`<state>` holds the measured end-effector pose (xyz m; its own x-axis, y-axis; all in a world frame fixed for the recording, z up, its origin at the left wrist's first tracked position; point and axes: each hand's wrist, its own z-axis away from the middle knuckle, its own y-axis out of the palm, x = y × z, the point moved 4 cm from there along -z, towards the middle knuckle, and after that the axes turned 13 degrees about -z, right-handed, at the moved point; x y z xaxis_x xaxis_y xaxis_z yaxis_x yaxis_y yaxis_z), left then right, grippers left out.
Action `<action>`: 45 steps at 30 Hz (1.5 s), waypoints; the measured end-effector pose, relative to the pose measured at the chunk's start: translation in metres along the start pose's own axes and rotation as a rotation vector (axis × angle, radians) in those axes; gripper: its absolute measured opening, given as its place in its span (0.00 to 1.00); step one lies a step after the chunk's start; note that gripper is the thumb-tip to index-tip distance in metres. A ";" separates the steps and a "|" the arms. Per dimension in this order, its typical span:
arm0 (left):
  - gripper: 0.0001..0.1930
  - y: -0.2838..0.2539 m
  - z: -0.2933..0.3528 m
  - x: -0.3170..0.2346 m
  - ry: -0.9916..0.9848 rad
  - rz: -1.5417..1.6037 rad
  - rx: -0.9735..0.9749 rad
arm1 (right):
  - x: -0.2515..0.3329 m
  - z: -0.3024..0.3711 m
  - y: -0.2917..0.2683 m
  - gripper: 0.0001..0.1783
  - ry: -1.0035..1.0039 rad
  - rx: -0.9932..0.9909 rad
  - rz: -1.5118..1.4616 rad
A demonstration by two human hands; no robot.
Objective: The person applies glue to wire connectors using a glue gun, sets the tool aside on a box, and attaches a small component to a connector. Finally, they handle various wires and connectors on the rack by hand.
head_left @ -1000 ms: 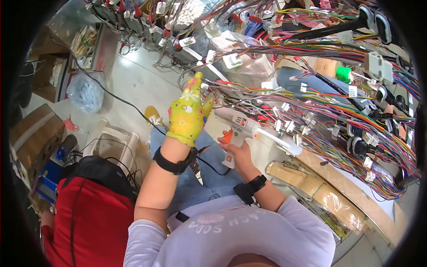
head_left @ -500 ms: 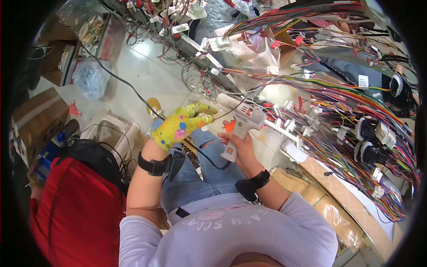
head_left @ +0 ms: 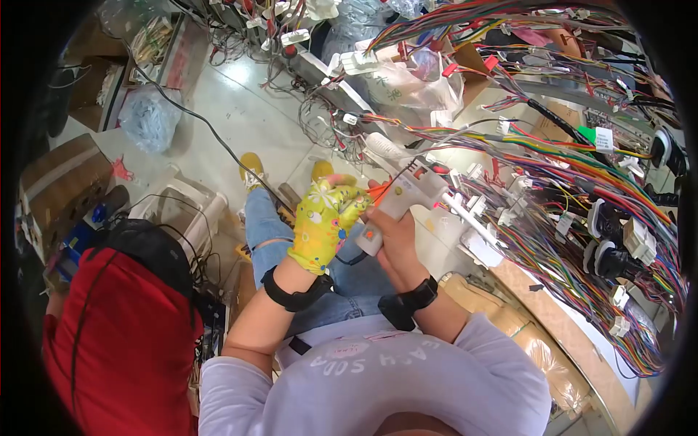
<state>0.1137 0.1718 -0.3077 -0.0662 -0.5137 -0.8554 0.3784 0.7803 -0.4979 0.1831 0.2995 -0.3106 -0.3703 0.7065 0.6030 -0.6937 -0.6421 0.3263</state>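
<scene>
My right hand (head_left: 396, 236) is bare and wrapped round the handle of a pale grey hot glue gun (head_left: 416, 190) with an orange trigger (head_left: 379, 191). A white glue stick (head_left: 471, 219) juts from the gun's right end, and the gun's light ribbed end slants up and left. Just left of the trigger is my left hand (head_left: 323, 218), in a yellow flowered glove, its fingers curled together. What those fingers hold, if anything, is hidden. A black power cord (head_left: 218, 138) comes down from the upper left and passes behind the gloved hand.
Thick bundles of coloured wires (head_left: 538, 145) with white connectors hang along the right. A red cloth-covered seat (head_left: 127, 327) stands at my left, beside a white plastic stool (head_left: 189, 200). Farther off are a cardboard box (head_left: 62, 189) and a clear plastic bag (head_left: 149, 116).
My gloved left hand has moved right and a little down, closer to the glue gun's trigger, and its fingers have curled in. My right hand keeps hold of the gun, which has shifted slightly.
</scene>
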 end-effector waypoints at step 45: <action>0.18 -0.007 -0.036 0.055 -0.663 0.459 0.118 | 0.017 0.041 -0.023 0.34 0.066 0.083 0.107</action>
<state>0.0745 0.1505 -0.3563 0.6652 -0.2848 -0.6902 0.3319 0.9408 -0.0683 0.2183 0.3140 -0.2776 -0.4809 0.6489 0.5896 -0.5957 -0.7352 0.3234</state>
